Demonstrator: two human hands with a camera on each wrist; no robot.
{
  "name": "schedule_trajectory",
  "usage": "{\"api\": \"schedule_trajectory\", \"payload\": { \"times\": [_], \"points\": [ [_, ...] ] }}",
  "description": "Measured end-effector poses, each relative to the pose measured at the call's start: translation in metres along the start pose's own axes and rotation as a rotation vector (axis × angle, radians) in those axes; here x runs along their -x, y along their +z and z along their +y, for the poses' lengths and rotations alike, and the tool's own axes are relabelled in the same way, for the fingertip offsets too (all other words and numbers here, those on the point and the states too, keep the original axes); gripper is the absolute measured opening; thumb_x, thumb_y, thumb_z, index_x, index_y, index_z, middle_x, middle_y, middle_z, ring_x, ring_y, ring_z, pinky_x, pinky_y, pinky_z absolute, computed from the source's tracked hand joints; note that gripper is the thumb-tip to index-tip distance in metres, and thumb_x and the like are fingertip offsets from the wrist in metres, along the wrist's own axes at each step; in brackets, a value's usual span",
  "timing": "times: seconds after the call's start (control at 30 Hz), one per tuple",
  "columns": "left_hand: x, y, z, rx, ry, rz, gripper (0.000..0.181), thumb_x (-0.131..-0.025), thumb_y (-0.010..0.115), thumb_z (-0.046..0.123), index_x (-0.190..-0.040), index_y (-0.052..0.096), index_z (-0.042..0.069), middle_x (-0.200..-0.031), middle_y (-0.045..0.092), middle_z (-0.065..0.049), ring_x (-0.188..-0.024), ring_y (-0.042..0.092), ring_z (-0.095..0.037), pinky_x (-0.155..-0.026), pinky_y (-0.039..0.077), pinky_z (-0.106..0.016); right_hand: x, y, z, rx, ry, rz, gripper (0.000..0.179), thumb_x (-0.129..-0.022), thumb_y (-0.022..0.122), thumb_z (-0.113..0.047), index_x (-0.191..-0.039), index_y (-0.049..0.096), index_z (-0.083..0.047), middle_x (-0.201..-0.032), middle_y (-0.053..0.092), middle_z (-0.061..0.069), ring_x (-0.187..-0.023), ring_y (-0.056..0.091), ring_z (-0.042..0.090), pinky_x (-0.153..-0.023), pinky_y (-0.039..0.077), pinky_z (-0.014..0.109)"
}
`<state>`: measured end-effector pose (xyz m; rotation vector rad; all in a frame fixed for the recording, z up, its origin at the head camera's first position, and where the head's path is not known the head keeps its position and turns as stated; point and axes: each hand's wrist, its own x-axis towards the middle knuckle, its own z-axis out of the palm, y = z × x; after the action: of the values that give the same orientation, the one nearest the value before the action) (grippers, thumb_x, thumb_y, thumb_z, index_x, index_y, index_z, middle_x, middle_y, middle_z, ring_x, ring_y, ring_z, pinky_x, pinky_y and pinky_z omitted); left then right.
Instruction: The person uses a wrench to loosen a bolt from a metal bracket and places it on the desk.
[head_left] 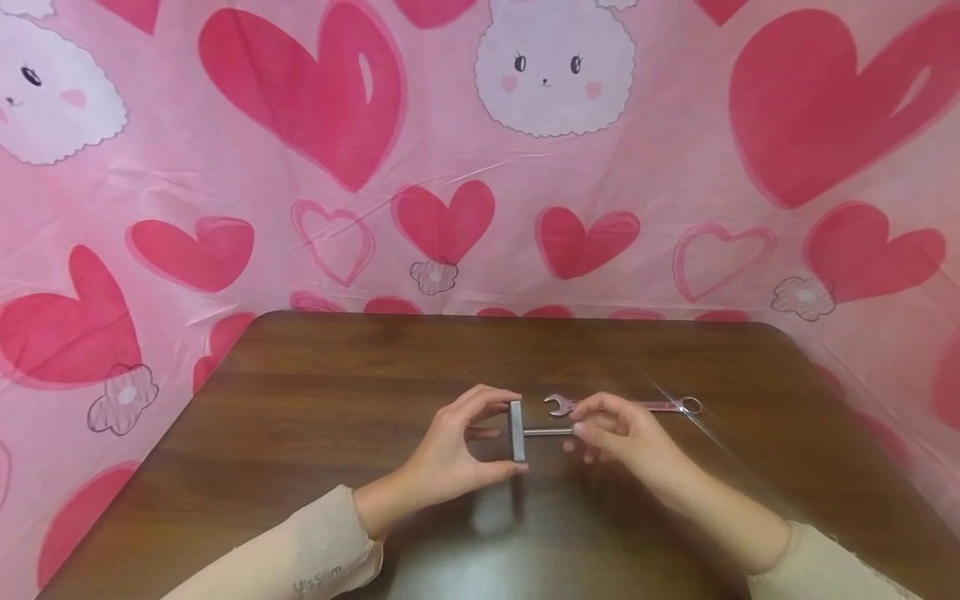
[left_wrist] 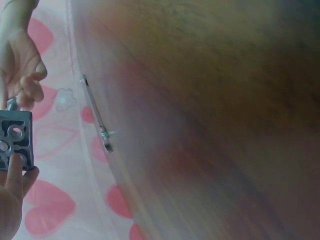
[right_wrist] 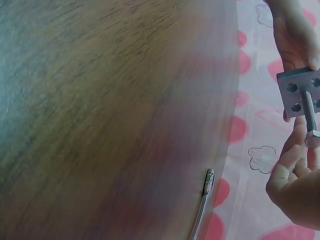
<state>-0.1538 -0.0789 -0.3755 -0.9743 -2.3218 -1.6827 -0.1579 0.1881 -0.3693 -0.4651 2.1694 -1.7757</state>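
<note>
My left hand (head_left: pixel 450 454) holds a square grey metal plate (head_left: pixel 517 431) upright by opposite edges, thumb below and fingers above. A bolt (head_left: pixel 547 432) stands out from the plate's middle toward the right. At its far end, my right hand (head_left: pixel 630 433) pinches the bolt between thumb and forefinger. The right wrist view shows the plate's flat face (right_wrist: pixel 295 87) with round holes near its corners, and the bolt's hex head (right_wrist: pixel 313 138) by the right fingers. In the left wrist view the plate's ribbed back (left_wrist: pixel 16 132) shows, with a left fingertip against it.
A combination wrench (head_left: pixel 663 407) lies on the brown wooden table (head_left: pixel 337 358), just behind the right hand, its open end to the left. A pink cloth with hearts (head_left: pixel 450 150) hangs round the table's back and sides.
</note>
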Motion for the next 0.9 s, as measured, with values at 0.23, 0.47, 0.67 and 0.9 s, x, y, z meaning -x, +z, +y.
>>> {"api": "schedule_trajectory", "payload": {
  "times": [0.23,0.47,0.67,0.9],
  "points": [
    [0.0002,0.0013,-0.0013,0.002,0.011,-0.011,0.066,-0.07,0.09,0.011,-0.129,0.06,0.017,-0.122,0.063,-0.005,-0.117,0.064,-0.024,-0.087,0.06,-0.029,-0.0015,-0.0024,0.0027,-0.019,-0.01,-0.047,0.024,-0.099,0.059,-0.017,-0.111,0.058,0.004,-0.078,0.073,-0.001,-0.065,0.062,0.01,-0.06,0.054,0.026],
    [-0.0009,0.0018,-0.0012,-0.005,0.01,-0.019,0.067,-0.07,0.09,0.012,-0.129,0.059,0.018,-0.122,0.063,-0.004,-0.117,0.064,-0.024,-0.087,0.06,-0.026,0.0027,0.001,0.0022,0.023,-0.11,0.024,0.023,-0.091,0.068,-0.006,-0.106,0.057,0.009,-0.098,0.07,-0.006,-0.085,0.067,0.008,-0.074,0.059,0.026],
    [-0.0017,0.0023,-0.0022,0.011,0.008,-0.009,0.067,-0.07,0.09,0.011,-0.129,0.059,0.016,-0.122,0.063,-0.008,-0.117,0.065,-0.025,-0.086,0.061,-0.028,0.0026,0.0008,0.0024,0.026,-0.102,0.02,0.03,-0.093,0.067,-0.008,-0.115,0.056,0.01,-0.1,0.07,-0.004,-0.085,0.066,0.012,-0.073,0.06,0.028],
    [-0.0021,0.0038,-0.0033,0.013,0.001,-0.009,0.066,-0.071,0.09,0.011,-0.129,0.059,0.016,-0.121,0.063,-0.007,-0.117,0.065,-0.026,-0.086,0.061,-0.031,0.0003,-0.0029,0.0049,0.035,0.027,0.032,0.038,-0.1,0.058,-0.022,-0.117,0.054,0.012,-0.084,0.072,0.003,-0.071,0.062,0.011,-0.068,0.059,0.03]
  ]
}}
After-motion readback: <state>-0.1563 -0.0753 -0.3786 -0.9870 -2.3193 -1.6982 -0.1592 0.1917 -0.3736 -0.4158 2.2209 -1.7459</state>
